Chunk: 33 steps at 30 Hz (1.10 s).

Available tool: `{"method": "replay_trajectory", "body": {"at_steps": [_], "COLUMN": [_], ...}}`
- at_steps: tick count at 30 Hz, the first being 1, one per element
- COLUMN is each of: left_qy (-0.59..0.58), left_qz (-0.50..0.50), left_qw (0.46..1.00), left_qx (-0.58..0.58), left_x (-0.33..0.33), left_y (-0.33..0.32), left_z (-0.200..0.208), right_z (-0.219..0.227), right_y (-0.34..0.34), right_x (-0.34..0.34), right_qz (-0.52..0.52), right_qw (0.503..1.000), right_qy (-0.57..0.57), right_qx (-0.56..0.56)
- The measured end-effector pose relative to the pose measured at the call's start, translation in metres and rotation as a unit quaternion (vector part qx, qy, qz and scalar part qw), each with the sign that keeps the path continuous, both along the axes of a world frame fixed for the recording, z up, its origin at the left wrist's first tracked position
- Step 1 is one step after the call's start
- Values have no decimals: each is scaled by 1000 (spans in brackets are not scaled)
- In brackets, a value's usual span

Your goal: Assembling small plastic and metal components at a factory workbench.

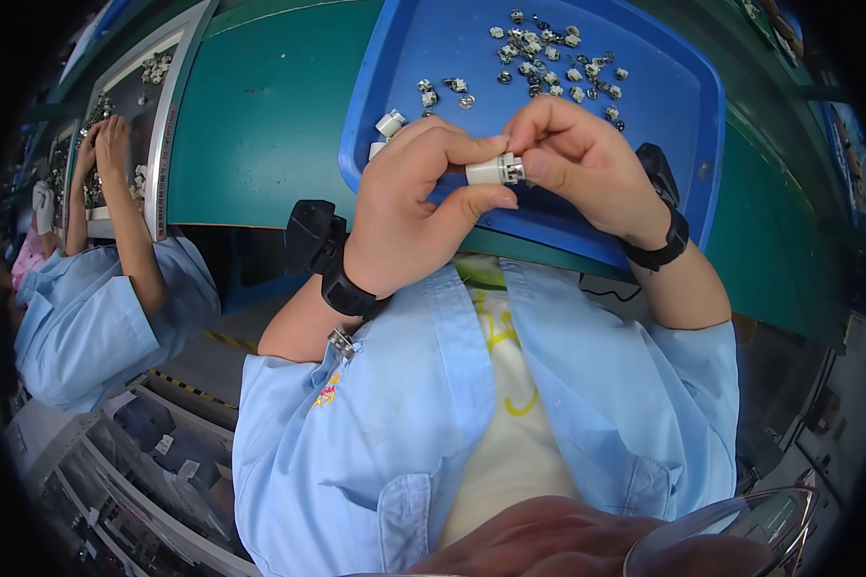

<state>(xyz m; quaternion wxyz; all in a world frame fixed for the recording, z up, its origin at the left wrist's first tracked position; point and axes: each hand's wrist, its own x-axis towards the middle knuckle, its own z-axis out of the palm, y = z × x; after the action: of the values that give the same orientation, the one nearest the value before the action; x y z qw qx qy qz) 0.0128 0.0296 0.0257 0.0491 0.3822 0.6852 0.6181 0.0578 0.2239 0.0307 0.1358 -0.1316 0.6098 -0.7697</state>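
Observation:
Above the near edge of the blue tray (713, 144), my left hand (404, 202) is closed, thumb and fingers around a short white cylindrical housing (483, 173). At the housing's right end sits a small white-and-metal insert (513, 170). My right hand (597, 178) pinches at that end, its thumb and forefinger touching the insert. How deep the insert sits inside is hidden. Beside my left knuckles, a similar white housing (391, 123) lies in the tray, with another partly covered. Several loose white-and-metal inserts (529, 43) are scattered across the tray's far part.
The tray rests on a green tabletop (269, 115). To the left, a co-worker's hands (113, 144) are over a metal-framed tray (168, 106) holding small parts. Dark devices are strapped to both my wrists. Grey shelving (154, 481) stands at the lower left.

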Motion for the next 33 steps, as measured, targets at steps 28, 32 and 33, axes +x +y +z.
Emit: {"method": "replay_trajectory", "body": {"at_steps": [28,32,33], "left_qy": [-134,-145,-130], "left_qz": [10,19,27], "left_qw": [988,984,987], "left_qx": [74,100,86], "left_x": [14,13,12], "left_y": [17,17,15], "left_z": [4,3,2], "right_z": [-5,3,6], "right_y": [3,6,6], "right_x": [-1,1,1], "right_qz": [58,34,29], "right_qw": [994,998,999], "right_qy": [-48,-38,-22], "right_qx": [-75,-25,-14]}}
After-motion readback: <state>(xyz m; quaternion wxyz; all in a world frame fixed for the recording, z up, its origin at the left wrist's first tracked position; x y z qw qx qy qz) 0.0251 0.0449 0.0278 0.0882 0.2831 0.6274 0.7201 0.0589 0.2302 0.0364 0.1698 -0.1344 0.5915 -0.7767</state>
